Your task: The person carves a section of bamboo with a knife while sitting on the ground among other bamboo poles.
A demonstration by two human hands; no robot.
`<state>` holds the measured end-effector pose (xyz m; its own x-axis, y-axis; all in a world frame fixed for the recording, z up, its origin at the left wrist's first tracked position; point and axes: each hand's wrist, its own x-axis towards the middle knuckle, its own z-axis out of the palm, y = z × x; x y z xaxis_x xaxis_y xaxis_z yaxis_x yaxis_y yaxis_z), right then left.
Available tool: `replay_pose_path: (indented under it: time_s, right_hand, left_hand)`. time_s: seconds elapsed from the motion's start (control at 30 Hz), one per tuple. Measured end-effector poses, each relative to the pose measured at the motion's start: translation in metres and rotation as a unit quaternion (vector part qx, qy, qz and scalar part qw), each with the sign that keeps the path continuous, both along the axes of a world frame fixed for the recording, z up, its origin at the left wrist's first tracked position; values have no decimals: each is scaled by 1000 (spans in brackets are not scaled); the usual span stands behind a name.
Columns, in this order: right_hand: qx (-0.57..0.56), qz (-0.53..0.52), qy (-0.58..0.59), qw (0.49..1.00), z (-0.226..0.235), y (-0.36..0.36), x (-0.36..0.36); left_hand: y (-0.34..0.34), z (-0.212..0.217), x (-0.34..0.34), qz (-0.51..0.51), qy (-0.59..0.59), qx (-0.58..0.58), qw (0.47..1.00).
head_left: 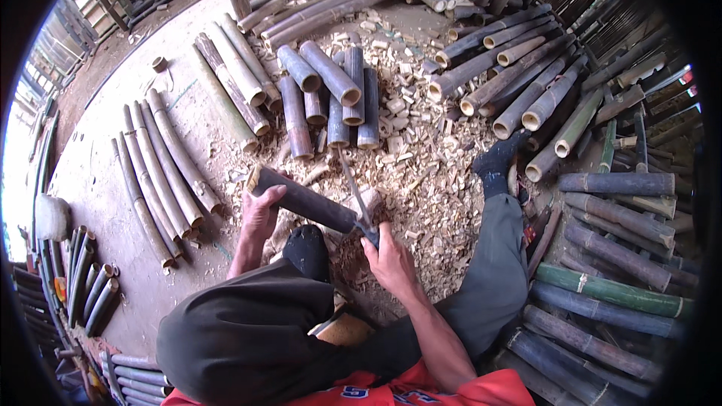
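My left hand (261, 210) is closed around the open left end of a dark bamboo tube (312, 201). The tube slants down to the right in front of my knees. In my right hand (391, 262), closed on the dark handle, is a long narrow-bladed knife (350, 179). Its blade points away from me, crossing close by the tube's right end; I cannot tell whether they touch. Just beyond, a pile of short cut bamboo tubes (331, 79) lies with several open ends facing me.
Wood chips (421, 195) cover the ground ahead and between my legs. Longer bamboo poles (154, 173) lie on the pale floor (98, 180) at left. Stacked bamboo (519, 68) fills the far right, with more lengths (602, 308) beside my right leg. My dark-socked feet (307, 249) flank the chips.
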<state>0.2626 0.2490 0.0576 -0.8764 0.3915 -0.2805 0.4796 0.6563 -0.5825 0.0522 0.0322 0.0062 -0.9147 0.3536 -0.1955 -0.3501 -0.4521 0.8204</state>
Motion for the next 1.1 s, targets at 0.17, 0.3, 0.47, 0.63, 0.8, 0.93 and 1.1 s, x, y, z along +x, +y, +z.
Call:
replay_pose_path:
  time_s: [0.17, 0.3, 0.47, 0.63, 0.8, 0.93, 1.1]
  right_hand:
    - [-33, -42, 227, 972, -12, -13, 6]
    - [52, 47, -53, 996, -68, 16, 14]
    - [-31, 13, 149, 988, 18, -10, -3]
    - [5, -16, 75, 997, -37, -9, 2]
    - [-10, -4, 20, 1000, 6, -14, -4]
    - [-42, -34, 248, 967, 18, -23, 5]
    - [35, 1, -25, 999, -37, -5, 6]
  left_hand:
    - [-22, -4, -2, -70, 0, -68, 995]
    - [-8, -3, -3, -50, 12, -43, 998]
    - [-18, -17, 3, 50, -38, -7, 998]
    - [-1, -10, 5, 18, -12, -31, 999]
    - [0, -2, 5, 23, 11, -24, 999]
    - [3, 4, 11, 37, 3, -10, 999]
    - [15, 13, 10, 22, 38, -39, 998]
